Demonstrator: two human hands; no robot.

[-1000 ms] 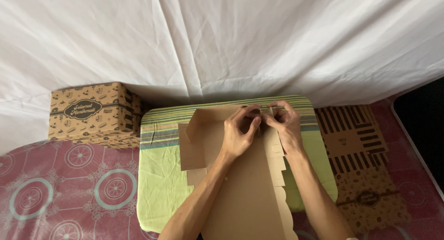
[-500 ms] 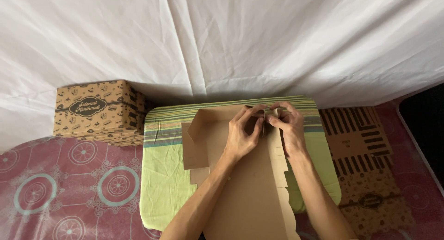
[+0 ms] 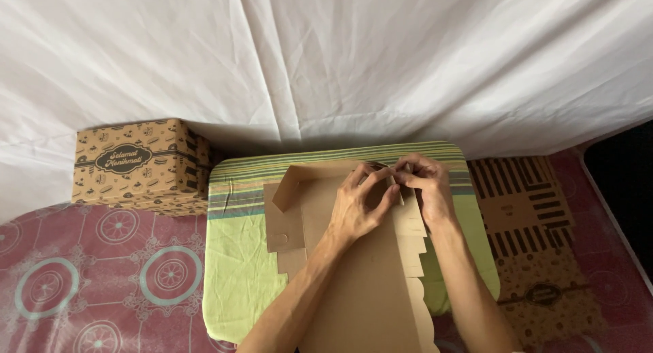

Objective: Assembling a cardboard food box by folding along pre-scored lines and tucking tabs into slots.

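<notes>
A small bench (image 3: 238,285) covered in a green striped cloth stands on a red patterned floor mat (image 3: 102,278). A flat brown cardboard sheet (image 3: 367,292) lies directly on it. At nine o'clock a printed closed box (image 3: 136,166) sits on the mat; at three o'clock flat printed cardboard (image 3: 527,224) lies.

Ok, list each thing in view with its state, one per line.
Cardboard sheet: mostly flat, far edge raised, left flap lifted.
Left hand: fingers pinching the sheet's far right corner.
Right hand: pinching the same corner.
Printed box: assembled, closed.
Flat printed cardboard: unfolded, lying flat.
Green cushion: under the sheet.
</notes>
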